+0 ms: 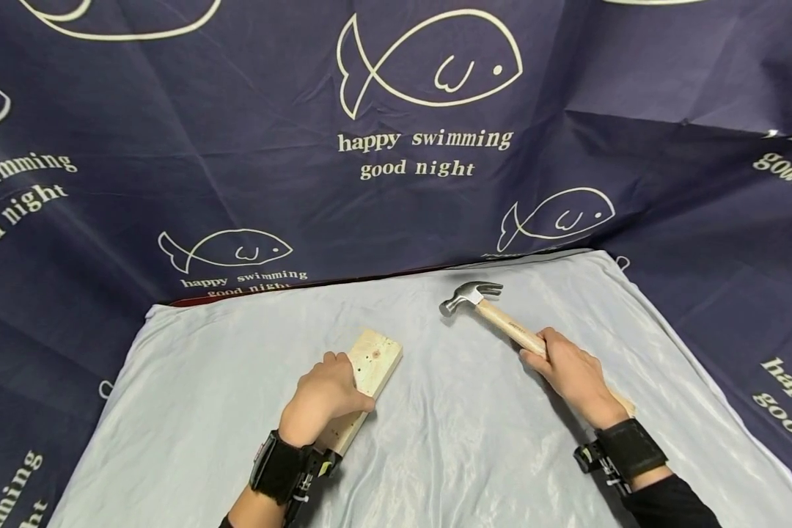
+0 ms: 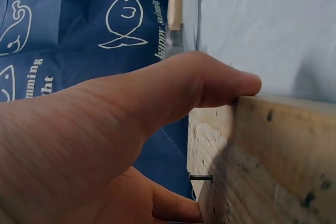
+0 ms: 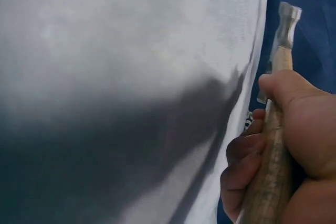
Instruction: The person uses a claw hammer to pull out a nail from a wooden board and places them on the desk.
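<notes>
A pale wooden block [image 1: 378, 359] with knots and small dark holes lies on the cloth, slanting away from me. My left hand [image 1: 326, 392] spans its width and grips it, thumb on the near right edge, fingers on the far side. A dark nail [image 2: 200, 177] stands up from the block's face in the left wrist view; the hand hides it in the head view. To the right, my right hand [image 1: 577, 374] holds a claw hammer [image 1: 511, 328] by its wooden handle, fingers wrapped round it. The metal head points forward and left, apart from the block.
A light, wrinkled cloth [image 1: 237, 374] covers the table. Behind and at both sides hang dark blue curtains [image 1: 270, 147] printed with white fish and lettering. Each wrist wears a black strap [image 1: 631, 444] with a small camera.
</notes>
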`<action>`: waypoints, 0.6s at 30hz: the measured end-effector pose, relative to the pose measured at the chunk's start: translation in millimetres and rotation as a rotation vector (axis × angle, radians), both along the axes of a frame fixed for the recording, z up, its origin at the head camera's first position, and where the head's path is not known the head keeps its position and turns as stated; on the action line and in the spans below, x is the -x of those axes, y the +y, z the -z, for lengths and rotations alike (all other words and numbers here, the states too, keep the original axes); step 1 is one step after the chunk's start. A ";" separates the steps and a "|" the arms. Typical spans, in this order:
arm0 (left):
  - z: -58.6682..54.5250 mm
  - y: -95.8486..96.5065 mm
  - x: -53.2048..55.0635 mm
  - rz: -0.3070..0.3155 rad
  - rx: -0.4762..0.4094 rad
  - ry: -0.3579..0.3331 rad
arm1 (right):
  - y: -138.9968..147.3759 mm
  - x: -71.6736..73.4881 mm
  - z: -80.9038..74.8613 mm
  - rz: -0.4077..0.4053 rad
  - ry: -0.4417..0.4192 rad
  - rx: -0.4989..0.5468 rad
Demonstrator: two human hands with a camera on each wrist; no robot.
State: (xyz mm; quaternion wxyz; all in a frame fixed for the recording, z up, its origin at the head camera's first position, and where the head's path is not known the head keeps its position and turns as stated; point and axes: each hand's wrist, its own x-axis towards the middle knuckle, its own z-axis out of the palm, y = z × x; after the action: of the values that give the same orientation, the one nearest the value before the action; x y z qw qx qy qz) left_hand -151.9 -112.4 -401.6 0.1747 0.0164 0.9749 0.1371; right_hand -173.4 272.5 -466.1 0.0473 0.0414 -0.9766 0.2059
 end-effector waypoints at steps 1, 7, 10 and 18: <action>0.4 0.4 0.3 0.001 -0.001 0.000 | 0.0 -0.4 -1.6 0.004 0.007 0.002; 1.6 1.9 1.9 0.008 0.000 0.004 | -3.4 -6.1 -13.8 -0.008 0.018 0.020; 2.2 3.2 2.9 0.017 -0.003 0.010 | -7.6 -9.9 -20.0 -0.026 0.034 0.018; 4.7 12.1 5.8 0.032 -0.002 0.067 | -20.6 -18.0 -36.8 -0.051 0.048 0.042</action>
State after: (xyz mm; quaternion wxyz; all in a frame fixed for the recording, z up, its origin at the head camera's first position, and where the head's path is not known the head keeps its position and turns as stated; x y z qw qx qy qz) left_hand -157.8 -100.3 -406.3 0.1441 0.0369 0.9797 0.1347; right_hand -155.4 251.9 -429.3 0.0665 0.0700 -0.9693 0.2262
